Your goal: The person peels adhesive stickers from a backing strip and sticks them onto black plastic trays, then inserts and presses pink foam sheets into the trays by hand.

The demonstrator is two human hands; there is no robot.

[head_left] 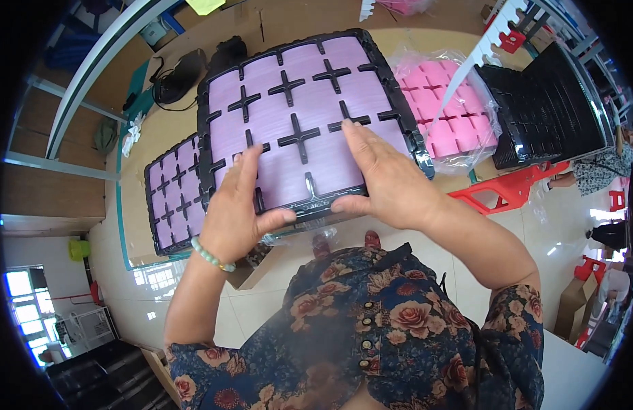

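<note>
A person in a dark floral top holds a black grid tray [309, 102] filled with pale purple sheets, raised and tilted above a tan worktop [159, 137]; the left hand [236, 208] and right hand [384, 181] each clamp its near edge, fingers [361, 147] spread flat on top and thumbs beneath. Just left and lower, a second black tray of purple sheets [171, 198] lies on the worktop. Farther right sit a clear bag of pink sheets [449, 113] and a stack of empty black trays [552, 102].
</note>
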